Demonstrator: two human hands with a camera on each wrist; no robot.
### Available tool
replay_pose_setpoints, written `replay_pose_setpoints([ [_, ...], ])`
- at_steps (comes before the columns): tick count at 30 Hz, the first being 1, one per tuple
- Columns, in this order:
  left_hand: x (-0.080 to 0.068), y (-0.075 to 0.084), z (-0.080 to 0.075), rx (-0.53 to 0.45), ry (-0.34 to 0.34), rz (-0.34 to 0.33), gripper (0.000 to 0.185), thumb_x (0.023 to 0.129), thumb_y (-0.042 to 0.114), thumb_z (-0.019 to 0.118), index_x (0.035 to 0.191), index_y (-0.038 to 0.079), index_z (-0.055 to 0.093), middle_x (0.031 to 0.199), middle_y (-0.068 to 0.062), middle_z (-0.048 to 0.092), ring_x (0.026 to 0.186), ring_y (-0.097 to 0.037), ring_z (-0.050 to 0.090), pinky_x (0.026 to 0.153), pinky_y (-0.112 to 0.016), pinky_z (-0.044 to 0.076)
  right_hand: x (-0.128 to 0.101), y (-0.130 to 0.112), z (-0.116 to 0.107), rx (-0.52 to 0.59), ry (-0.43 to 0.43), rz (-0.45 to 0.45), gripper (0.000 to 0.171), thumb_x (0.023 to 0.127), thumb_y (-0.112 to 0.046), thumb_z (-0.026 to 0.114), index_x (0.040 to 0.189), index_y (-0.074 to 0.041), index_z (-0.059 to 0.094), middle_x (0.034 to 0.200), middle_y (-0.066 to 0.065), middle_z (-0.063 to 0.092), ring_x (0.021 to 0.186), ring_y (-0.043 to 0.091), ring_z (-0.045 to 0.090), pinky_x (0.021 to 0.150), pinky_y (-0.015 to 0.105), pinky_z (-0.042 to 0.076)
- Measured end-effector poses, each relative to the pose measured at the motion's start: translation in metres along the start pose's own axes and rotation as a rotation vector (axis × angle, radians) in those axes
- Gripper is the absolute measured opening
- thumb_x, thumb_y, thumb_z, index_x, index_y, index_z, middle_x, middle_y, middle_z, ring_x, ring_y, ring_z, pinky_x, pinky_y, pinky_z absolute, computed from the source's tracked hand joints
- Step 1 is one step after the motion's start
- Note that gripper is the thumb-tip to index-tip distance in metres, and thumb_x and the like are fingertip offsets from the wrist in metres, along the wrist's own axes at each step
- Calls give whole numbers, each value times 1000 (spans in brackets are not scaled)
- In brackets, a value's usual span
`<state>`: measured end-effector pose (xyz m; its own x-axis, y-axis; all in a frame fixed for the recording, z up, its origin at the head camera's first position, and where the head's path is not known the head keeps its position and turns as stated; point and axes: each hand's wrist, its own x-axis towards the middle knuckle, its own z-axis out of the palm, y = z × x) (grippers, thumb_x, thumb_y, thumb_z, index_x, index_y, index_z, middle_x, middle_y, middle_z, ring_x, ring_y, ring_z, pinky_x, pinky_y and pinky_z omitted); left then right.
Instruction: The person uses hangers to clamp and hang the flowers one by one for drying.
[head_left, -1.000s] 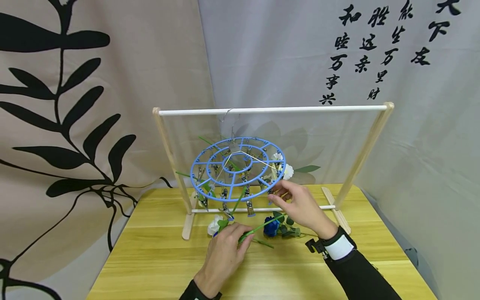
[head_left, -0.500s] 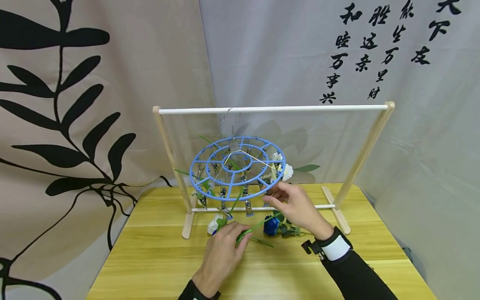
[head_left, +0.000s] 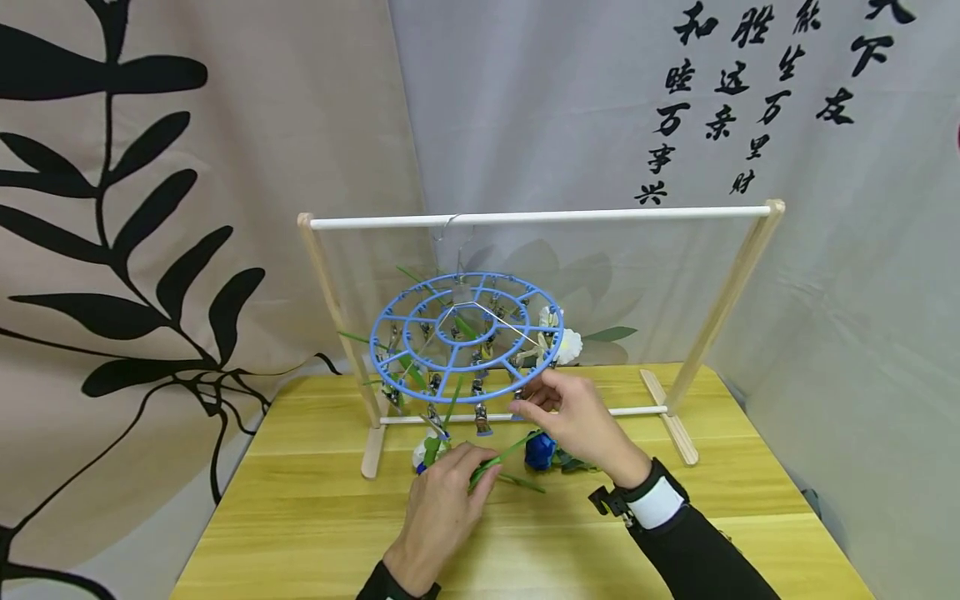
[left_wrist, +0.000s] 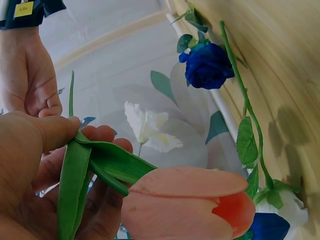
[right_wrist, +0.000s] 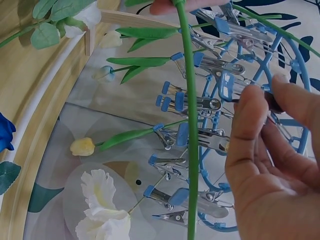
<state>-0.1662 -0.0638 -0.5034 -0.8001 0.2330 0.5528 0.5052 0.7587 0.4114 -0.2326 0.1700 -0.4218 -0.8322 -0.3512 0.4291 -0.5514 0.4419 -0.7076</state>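
Several flower stems (right_wrist: 127, 136) in hanger clips (right_wrist: 197, 140)

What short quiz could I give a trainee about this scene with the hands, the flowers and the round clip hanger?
1. True or false: the left hand holds a green flower stem.
2. What does the right hand touch?
A. the blue rose
B. a clip on the blue round hanger
C. the white top rail
3. Fill in: the blue rose lies on the ______ table.

Key
1. True; the left wrist view shows the fingers around the stem and leaves of a pink tulip.
2. B; the fingertips pinch a metal clip on the hanger.
3. Wooden.
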Motion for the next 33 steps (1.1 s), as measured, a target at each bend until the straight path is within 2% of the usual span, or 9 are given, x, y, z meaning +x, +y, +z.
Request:
replay_pose_setpoints([
  [6, 1, 2, 1, 20, 24, 10, 13, 104, 26, 92, 115, 21, 87, 103, 4, 85, 80, -9, 78, 64, -20, 56, -2, 0, 5, -17, 25, -30, 16, 102, -22, 93, 111, -14, 82, 99, -2, 87, 82, 3, 80, 75, 25, 67],
  [15, 3, 1, 0, 27, -9, -14, 13, 107, 28, 88, 116, 19, 87, 106, 0, 86, 77, -9, 77, 64, -19, 54, -4, -3, 14, -27, 70, -49, 17, 103, -25, 93, 111, -14, 83, 98, -2, 86, 80, 1, 77, 72, 26, 66],
  [25, 3, -5, -3, 46, 44, -9, 13, 104, 25, 91, 115, 17, 88, 110, -1, 88, 87, -14, 83, 67, -23, 62, -5, -5, 19, -36, 109, -72, 13, 102, -21, 93, 106, -14, 83, 92, -2, 85, 76, 2, 75, 68, 25, 64],
  [33, 3, -9, -6, 45, 33, -24, 11, 105, 23, 91, 114, 18, 87, 105, 0, 86, 79, -10, 77, 62, -20, 54, -5, -9, 23, -17, 110, -87, 17, 100, -22, 95, 107, -12, 83, 93, -1, 85, 76, 2, 75, 68, 24, 65],
])
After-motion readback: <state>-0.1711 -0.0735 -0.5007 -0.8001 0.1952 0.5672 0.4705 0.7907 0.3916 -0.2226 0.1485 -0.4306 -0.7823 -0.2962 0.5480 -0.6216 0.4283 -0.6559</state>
